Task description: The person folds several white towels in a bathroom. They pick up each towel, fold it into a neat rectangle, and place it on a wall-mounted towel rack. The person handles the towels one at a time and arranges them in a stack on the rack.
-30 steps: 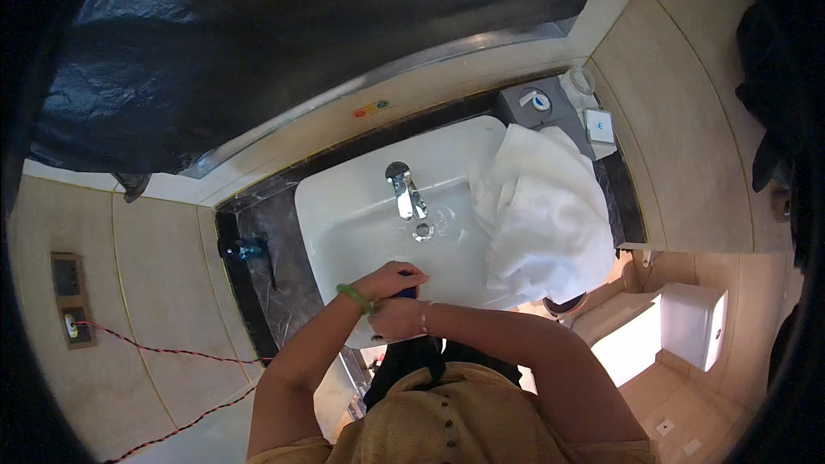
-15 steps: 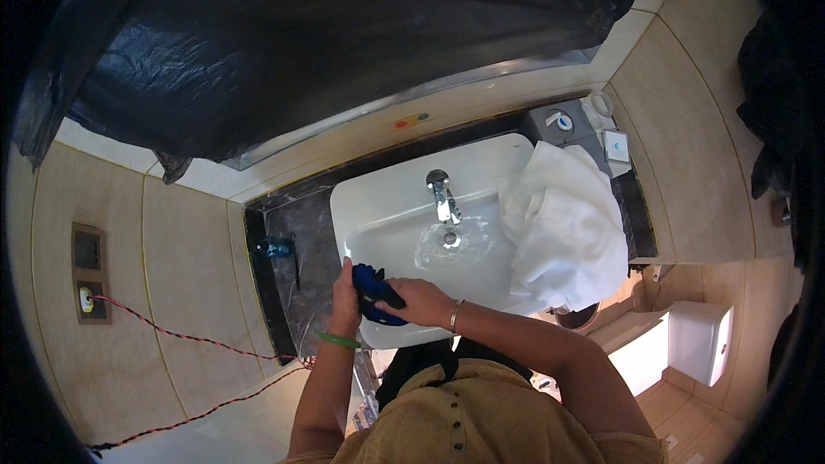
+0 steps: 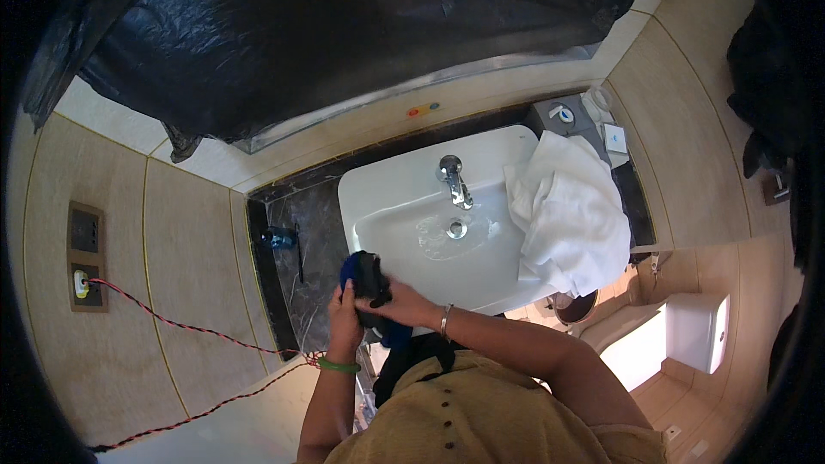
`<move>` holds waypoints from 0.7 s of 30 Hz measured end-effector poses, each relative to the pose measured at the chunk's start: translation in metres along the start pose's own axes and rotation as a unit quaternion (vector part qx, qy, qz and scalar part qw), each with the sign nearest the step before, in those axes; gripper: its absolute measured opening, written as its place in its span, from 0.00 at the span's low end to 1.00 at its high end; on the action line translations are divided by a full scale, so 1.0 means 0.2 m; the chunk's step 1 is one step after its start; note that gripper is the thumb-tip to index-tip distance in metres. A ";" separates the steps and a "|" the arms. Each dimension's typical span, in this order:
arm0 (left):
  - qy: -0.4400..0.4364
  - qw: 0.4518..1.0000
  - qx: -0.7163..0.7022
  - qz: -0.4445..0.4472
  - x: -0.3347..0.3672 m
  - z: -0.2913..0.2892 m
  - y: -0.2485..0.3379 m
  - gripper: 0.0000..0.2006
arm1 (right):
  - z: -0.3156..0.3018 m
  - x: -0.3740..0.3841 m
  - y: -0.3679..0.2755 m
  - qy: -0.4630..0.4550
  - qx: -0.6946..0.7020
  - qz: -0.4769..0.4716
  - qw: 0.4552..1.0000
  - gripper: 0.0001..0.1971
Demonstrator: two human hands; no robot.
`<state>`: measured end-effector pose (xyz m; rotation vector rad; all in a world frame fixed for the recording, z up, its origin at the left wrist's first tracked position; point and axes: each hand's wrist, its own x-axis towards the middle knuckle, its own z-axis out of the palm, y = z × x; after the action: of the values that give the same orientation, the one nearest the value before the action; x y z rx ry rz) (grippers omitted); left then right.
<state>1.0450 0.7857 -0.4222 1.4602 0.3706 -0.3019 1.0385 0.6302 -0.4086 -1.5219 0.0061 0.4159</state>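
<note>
Nearest: wearer's mustard top (image 3: 447,395), dark buttons down the front; green bangle (image 3: 338,366) on L wrist, silver-tone bangle (image 3: 445,320) on R wrist

Hands: both closed on one obj., a soft-looking blue-and-black item (image 3: 369,275). L hand (image 3: 345,314) grips its L side, fingers pointing up; R hand (image 3: 408,305) has it from the R, fingertips partly hidden behind it, so exact pinch there can't be told

Item pos.: held up btwn the hands, over nr L corner of white sink (image 3: 387,189); black part faces cam., blue shows at L edge & below

Sink: shallow clear water around drain (image 3: 457,229); chrome tap (image 3: 454,180) behind it. White cloth (image 3: 571,223) heaped over R side of sink

Counter (image 3: 314,206), dark w/ pale veins, L of sink: blue bottle (image 3: 278,238), thin dark stick (image 3: 300,262) just beside it. Far R corner: grey box (image 3: 580,125) w/ small round white-and-blue piece on top, small white box (image 3: 614,139) nr it

Low R, past the cloth: round bin (image 3: 576,307), partly hidden

Walls: L has brown socket panel (image 3: 84,236), white plug in it, red-and-black cord (image 3: 185,337) trailing; far wall mostly covered by black plastic sheet (image 3: 369,34)
</note>
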 end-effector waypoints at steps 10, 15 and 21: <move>0.126 0.913 0.335 0.198 -0.08 -0.21 0.30 0.16 | 0.04 -0.04 -0.09 0.138 -0.161 -0.085 0.973 0.17; 0.109 0.913 0.324 0.224 -0.11 -0.21 0.22 0.15 | -0.11 -0.13 0.09 0.089 -0.283 -0.050 0.954 0.13; -0.063 0.855 0.501 0.117 -0.04 -0.27 -0.25 0.31 | -0.12 -0.23 0.40 0.056 -0.499 -0.005 0.865 0.10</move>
<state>1.0140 0.8345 -0.4687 2.4705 -0.1259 -0.4190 0.9801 0.5953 -0.4759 -2.5736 -0.1490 0.3274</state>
